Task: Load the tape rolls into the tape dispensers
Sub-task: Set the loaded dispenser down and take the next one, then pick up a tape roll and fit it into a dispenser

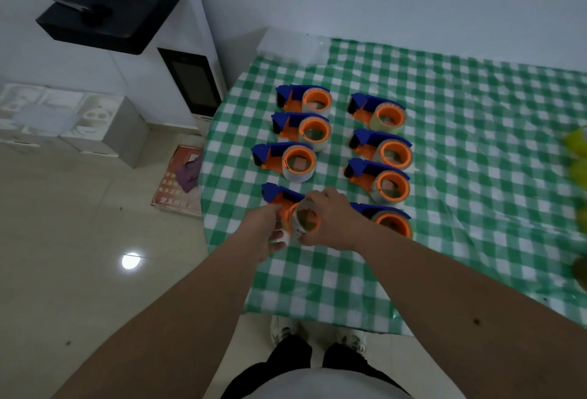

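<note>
At the far left a black shelf [120, 11] hangs on the wall, and below it a dark-fronted cabinet [190, 81] stands on the tiled floor [79, 239]. A red printed sheet [178, 182] lies on the floor beside the table edge. My left hand [265, 235] has its fingers curled around the orange side of the nearest dispenser [279, 200] in the left column, at the near-left part of the green checked tablecloth [476, 144]. My right hand [330, 219] wraps over the tape roll [303, 219] sitting on that dispenser's orange hub, thumb near side, fingers over the top. Beyond it, three more loaded dispensers [301, 131] lie in the left column. To the right, a second column of four loaded dispensers [381, 144] runs from far to near, the nearest just beside my right wrist. At the far right edge, blurred yellow-green objects [576, 150] sit on the cloth.
</note>
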